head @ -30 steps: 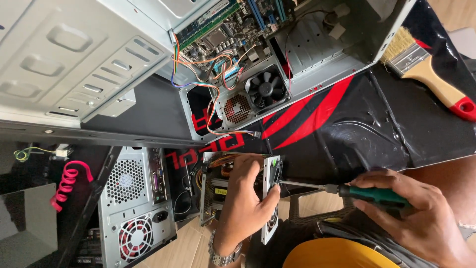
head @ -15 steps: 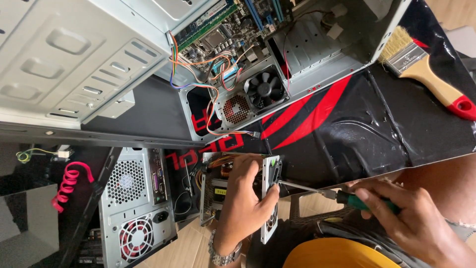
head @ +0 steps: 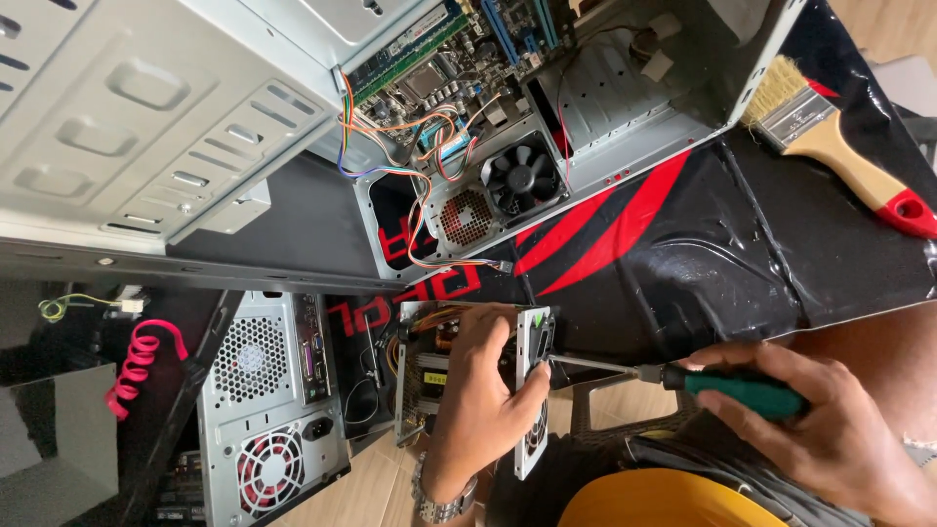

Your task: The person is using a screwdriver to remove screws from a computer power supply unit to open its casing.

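Left hand (head: 483, 390) is gripping the power supply (head: 429, 376); right hand (head: 830, 429) fingers are wrapping the screwdriver (head: 683, 376) (tip at the cover, screw seemingly unfinished).

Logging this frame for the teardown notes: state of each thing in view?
Left hand: gripping the power supply, open-sided, held at the mat edge.
Right hand: closed on the screwdriver, tip at the supply's fan panel.
Computer case: side off, board exposed.
Paintbrush: lying unused on the mat.
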